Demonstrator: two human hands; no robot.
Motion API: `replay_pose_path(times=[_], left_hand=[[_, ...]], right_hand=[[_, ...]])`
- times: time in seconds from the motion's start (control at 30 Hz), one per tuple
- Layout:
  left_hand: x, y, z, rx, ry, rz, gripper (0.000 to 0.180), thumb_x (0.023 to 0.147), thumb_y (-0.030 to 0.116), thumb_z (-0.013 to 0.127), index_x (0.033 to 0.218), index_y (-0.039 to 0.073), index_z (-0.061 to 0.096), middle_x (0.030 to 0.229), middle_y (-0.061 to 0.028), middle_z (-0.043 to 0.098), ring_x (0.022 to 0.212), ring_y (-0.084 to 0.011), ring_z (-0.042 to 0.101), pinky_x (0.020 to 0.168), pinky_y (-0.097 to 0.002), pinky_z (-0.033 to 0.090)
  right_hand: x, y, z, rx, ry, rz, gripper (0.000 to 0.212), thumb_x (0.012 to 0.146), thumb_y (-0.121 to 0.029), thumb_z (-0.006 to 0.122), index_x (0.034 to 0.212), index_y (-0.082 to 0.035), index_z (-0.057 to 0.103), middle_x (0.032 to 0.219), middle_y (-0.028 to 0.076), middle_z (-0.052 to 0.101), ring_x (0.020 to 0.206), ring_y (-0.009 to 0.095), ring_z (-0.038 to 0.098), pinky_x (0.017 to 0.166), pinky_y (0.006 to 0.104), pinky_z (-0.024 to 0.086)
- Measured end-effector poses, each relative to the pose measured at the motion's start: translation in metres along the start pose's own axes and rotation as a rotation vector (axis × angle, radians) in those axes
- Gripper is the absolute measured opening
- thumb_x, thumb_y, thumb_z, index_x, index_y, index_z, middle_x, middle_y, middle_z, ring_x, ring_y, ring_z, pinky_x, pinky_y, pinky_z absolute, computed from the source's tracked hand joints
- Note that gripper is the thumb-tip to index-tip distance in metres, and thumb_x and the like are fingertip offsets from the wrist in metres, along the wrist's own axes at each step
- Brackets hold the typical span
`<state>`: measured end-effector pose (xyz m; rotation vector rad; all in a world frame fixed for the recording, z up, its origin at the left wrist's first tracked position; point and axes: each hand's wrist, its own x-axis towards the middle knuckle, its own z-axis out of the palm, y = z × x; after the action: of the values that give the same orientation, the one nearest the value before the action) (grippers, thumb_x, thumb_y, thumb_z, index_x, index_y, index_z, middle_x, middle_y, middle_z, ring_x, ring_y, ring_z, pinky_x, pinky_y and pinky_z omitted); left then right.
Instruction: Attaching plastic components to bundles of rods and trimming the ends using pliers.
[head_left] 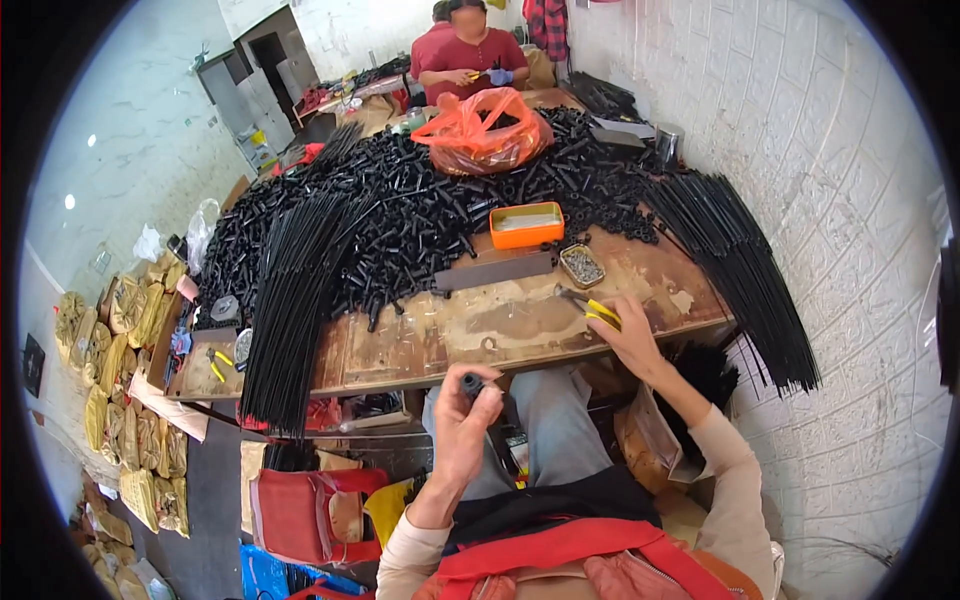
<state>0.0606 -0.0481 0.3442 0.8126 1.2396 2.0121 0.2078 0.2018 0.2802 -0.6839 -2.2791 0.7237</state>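
Observation:
My left hand point(462, 428) is closed round a short black plastic tube point(471, 383), its open end facing up, over my lap in front of the table edge. Yellow-handled pliers point(603, 313) are in my right hand point(632, 338), above the front right of the table, with their dark jaws pointing left. Just beyond the jaws is a small tray of metal bits point(581, 266), too small to name. An orange rectangular box point(526, 226) with pale contents stands behind it. Across the middle lies a flat dark strip point(495, 271).
A large heap of black tubular parts point(390, 215) covers the wooden table point(440, 345). Bundles of long black rods hang over the edge at left point(290, 300) and right point(735, 270). A red plastic bag point(485, 135) sits on the heap. A person in red point(470, 55) works at the far end.

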Motion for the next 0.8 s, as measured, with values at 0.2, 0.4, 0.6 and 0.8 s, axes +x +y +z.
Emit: replay_pose_path(times=[0.2, 0.4, 0.6, 0.8], left_hand=[[-0.008, 0.008, -0.012, 0.112, -0.054, -0.041, 0.020, 0.094, 0.014, 0.061, 0.108, 0.002, 0.055, 0.076, 0.0005, 0.049, 0.065, -0.0075, 0.042, 0.058, -0.0232, 0.035], [-0.020, 0.015, -0.040, 0.311, -0.226, 0.007, 0.038, 0.098, 0.016, 0.053, 0.132, 0.001, 0.049, 0.084, 0.0016, 0.050, 0.076, -0.0065, 0.045, 0.070, -0.0199, 0.038], [-0.040, 0.024, -0.056, 0.214, -0.288, -0.034, 0.048, 0.096, 0.026, 0.060, 0.136, 0.002, 0.048, 0.091, 0.0014, 0.052, 0.074, -0.0057, 0.043, 0.067, -0.0198, 0.037], [-0.051, 0.029, -0.063, 0.174, -0.278, -0.028, 0.046, 0.095, 0.022, 0.061, 0.134, 0.002, 0.050, 0.104, -0.0020, 0.058, 0.082, -0.0080, 0.050, 0.074, -0.0219, 0.042]], right_hand=[[-0.018, -0.060, -0.017, 1.080, -0.666, 0.564, 0.034, 0.102, -0.036, 0.044, 0.104, -0.004, 0.055, 0.064, 0.006, 0.056, 0.058, 0.013, 0.055, 0.056, 0.0274, 0.043], [-0.050, -0.142, -0.017, -0.039, -0.511, -0.138, 0.057, 0.083, -0.002, 0.061, 0.138, -0.008, 0.046, 0.114, 0.018, 0.049, 0.106, 0.035, 0.048, 0.092, 0.0409, 0.040], [-0.051, -0.168, 0.019, -0.055, -0.338, -0.421, 0.069, 0.076, 0.008, 0.062, 0.140, -0.006, 0.043, 0.118, 0.018, 0.048, 0.105, 0.036, 0.049, 0.093, 0.0437, 0.041], [-0.055, -0.182, 0.019, -0.165, -0.292, -0.488, 0.059, 0.080, -0.003, 0.065, 0.136, -0.007, 0.049, 0.107, 0.014, 0.053, 0.100, 0.030, 0.052, 0.083, 0.0403, 0.042]])
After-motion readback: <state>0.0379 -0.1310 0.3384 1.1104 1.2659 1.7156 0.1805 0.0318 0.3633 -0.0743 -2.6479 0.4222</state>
